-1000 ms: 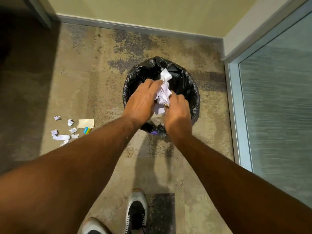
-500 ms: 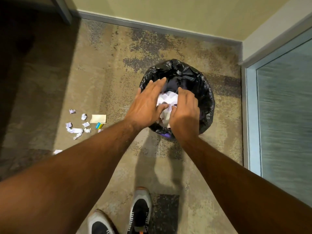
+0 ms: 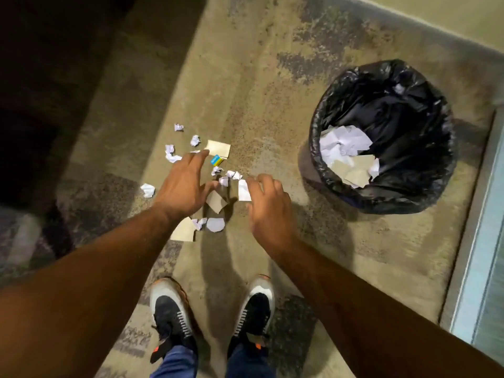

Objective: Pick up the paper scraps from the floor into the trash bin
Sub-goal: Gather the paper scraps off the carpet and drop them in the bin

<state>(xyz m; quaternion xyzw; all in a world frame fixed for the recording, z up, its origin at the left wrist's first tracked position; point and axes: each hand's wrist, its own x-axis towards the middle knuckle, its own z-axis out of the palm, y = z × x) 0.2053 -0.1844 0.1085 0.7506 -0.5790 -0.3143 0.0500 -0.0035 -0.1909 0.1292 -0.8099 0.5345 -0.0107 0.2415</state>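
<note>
I saw both hands empty, fingers spread: left hand [image 3: 181,190] and right hand [image 3: 268,207] over paper scraps [image 3: 215,224] scattered on carpet [image 3: 259,110]. Blue-yellow box [image 3: 216,160] lay among scraps beside tan card [image 3: 218,149]. Trash bin [image 3: 324,170] stood well right, black liner, crumpled paper inside. My shoes [image 3: 170,317] stood just behind scraps.

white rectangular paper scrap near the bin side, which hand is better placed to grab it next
Right. The right hand hovers open with its fingers beside the white rectangular paper scrap. The left hand is spread over scraps farther from the black-lined trash bin.
</note>
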